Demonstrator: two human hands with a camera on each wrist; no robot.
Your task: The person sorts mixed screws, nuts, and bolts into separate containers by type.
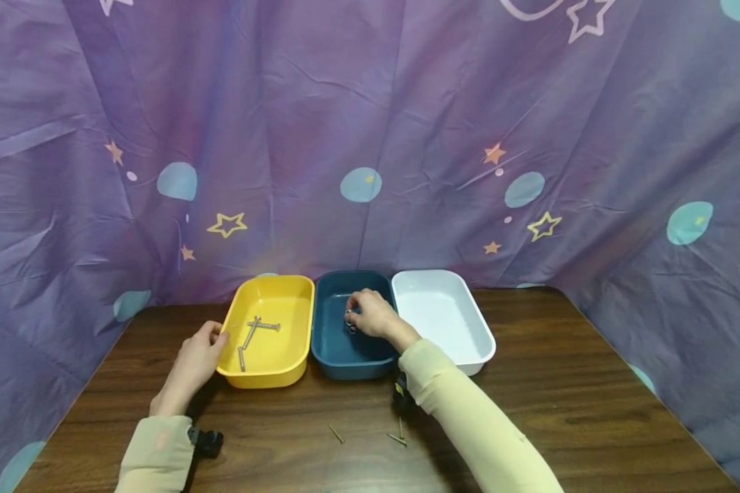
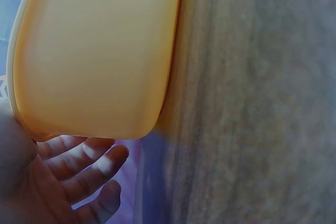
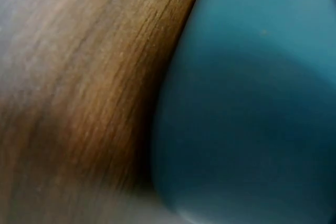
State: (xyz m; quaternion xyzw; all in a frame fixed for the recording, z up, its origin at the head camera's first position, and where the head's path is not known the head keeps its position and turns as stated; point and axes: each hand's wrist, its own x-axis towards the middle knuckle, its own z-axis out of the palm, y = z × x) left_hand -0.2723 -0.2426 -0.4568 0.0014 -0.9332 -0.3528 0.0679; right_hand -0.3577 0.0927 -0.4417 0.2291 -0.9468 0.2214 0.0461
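Note:
My left hand (image 1: 199, 352) is at the left side of the yellow tray (image 1: 265, 378). It holds the rim there, with several fingers loosely bent against the outer wall in the left wrist view. Three silver bolts (image 1: 251, 333) lie in that tray, two of them crossed. Over the dark blue tray (image 1: 354, 370), my right hand (image 1: 372, 315) reaches down inside. Its fingertips pinch a small shiny metal piece (image 1: 349, 323), too small and covered to name its kind. The right wrist view shows only the blue tray's wall (image 3: 247, 103) and wood, with the hand hidden.
To the right of the blue tray stands a white tray (image 1: 447, 315), side by side with it. Three thin brass-coloured screws (image 1: 336, 433) lie on the brown wooden table (image 1: 567, 397), in front of the trays. A purple patterned curtain (image 1: 321, 137) hangs behind.

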